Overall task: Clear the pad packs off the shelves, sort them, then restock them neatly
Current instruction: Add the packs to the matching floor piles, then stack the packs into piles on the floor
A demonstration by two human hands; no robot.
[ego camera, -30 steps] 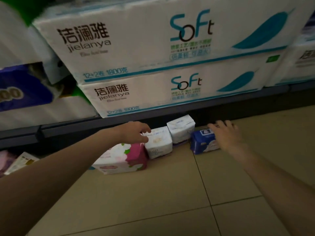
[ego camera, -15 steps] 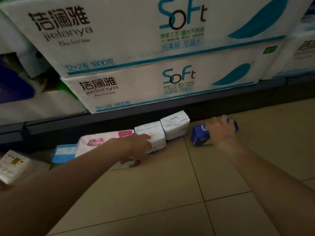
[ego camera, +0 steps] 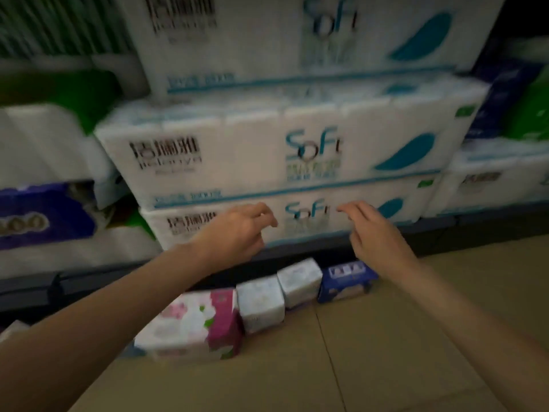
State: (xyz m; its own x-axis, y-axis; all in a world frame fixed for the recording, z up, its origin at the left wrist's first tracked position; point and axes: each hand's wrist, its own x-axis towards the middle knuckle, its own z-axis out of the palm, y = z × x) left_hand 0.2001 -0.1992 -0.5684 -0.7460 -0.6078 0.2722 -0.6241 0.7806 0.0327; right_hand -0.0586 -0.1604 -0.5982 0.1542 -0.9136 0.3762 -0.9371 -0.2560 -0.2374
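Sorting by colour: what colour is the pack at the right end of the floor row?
Dark blue pack, head view.

Bare forearms, no sleeves; left hand (ego camera: 237, 230), right hand (ego camera: 375, 233).

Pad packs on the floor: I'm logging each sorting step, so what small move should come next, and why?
Probably raise both hands toward the shelves to fetch another pack. The left hand and right hand hold nothing, loosely curled above the floor row: pink floral pack, two white packs and blue pack stand side by side, seemingly needing no further nudge.
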